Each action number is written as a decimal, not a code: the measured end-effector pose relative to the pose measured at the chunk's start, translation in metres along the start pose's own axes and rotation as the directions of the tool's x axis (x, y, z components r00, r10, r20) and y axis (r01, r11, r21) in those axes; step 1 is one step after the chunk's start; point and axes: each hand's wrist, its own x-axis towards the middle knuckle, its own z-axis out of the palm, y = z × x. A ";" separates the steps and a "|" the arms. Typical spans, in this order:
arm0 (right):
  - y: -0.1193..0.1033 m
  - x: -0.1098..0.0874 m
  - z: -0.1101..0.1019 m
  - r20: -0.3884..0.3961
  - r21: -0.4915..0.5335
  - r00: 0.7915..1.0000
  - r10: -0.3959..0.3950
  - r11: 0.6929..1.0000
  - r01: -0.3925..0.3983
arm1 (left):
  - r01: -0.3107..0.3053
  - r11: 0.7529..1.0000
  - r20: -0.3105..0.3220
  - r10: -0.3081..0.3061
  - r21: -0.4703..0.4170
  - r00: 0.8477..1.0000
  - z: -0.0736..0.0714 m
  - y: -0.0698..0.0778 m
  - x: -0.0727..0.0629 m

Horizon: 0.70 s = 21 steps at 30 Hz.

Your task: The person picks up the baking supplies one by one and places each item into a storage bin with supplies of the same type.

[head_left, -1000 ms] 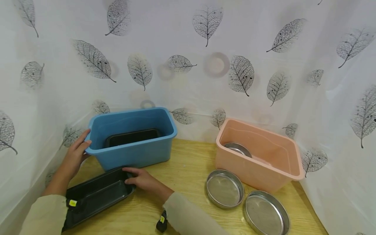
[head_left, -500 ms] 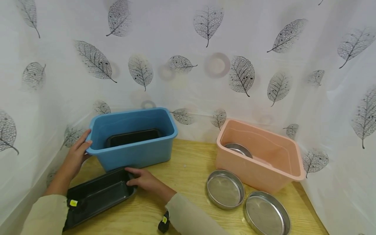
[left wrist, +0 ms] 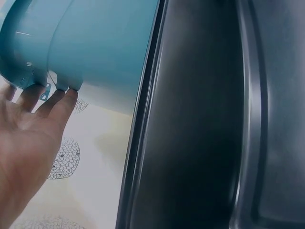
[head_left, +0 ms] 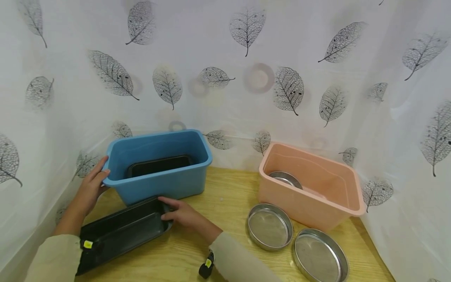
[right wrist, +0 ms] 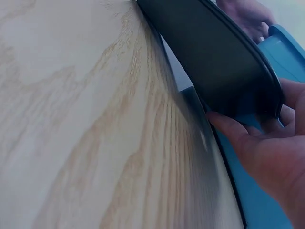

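The black pan [head_left: 123, 234] sits at 8 o'clock in the head view; its far edge runs close to the near wall of the blue bin [head_left: 176, 184], contact unclear. The right hand [head_left: 184, 214] pinches the pan's 2 o'clock rim; the left hand [head_left: 90, 186] grips the bin's 9 o'clock rim. At the pan's 3 o'clock, wooden tabletop [head_left: 225, 196] separates it from two round tins [head_left: 269, 228] near the pink bin [head_left: 303, 203].

On the tabletop [head_left: 230, 192], the left tub [head_left: 165, 185] stands behind a pan [head_left: 123, 229], the right tub [head_left: 303, 204] behind two tins [head_left: 270, 227].
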 end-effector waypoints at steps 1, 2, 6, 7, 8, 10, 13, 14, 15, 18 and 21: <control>0.000 -0.001 -0.001 0.001 0.018 1.000 0.002 1.000 -0.002 | 0.000 1.000 0.000 0.000 0.002 1.000 0.000 0.000 0.000; 0.000 -0.002 -0.001 0.002 0.037 1.000 0.001 0.999 -0.001 | -0.002 1.000 0.000 0.002 -0.006 1.000 0.000 0.000 0.000; 0.002 -0.006 -0.007 -0.010 0.088 1.000 -0.003 0.996 0.004 | -0.008 1.000 0.003 0.008 -0.029 1.000 0.000 -0.001 0.000; 0.002 -0.008 -0.008 -0.013 0.090 1.000 -0.006 0.996 0.007 | -0.008 1.000 0.004 0.008 -0.027 1.000 0.000 -0.002 0.000; 0.003 -0.009 -0.010 -0.015 0.093 1.000 -0.009 0.996 0.010 | -0.009 1.000 0.004 0.009 -0.030 1.000 0.000 -0.002 0.000; 0.003 -0.012 -0.015 -0.014 0.099 1.000 -0.007 0.995 0.009 | -0.009 1.000 0.005 0.009 -0.026 1.000 0.000 -0.002 0.000; 0.001 -0.018 -0.023 -0.008 0.096 1.000 -0.013 0.995 0.013 | -0.012 1.000 0.006 0.012 -0.008 1.000 -0.001 -0.003 -0.001; 0.000 -0.020 -0.025 -0.005 0.092 1.000 -0.014 0.996 0.014 | -0.014 1.000 0.006 0.014 0.002 1.000 -0.001 -0.003 -0.001; -0.001 -0.022 -0.028 -0.005 0.092 1.000 -0.013 0.996 0.014 | -0.015 1.000 0.007 0.015 0.008 1.000 -0.002 -0.003 -0.001; -0.005 -0.028 -0.035 -0.011 0.084 1.000 -0.017 0.996 0.018 | -0.024 1.000 0.014 0.024 0.008 1.000 -0.002 -0.003 -0.001; -0.009 -0.035 -0.042 -0.015 0.093 1.000 -0.026 0.995 0.027 | -0.030 0.999 0.030 0.031 -0.023 0.999 -0.003 -0.005 -0.002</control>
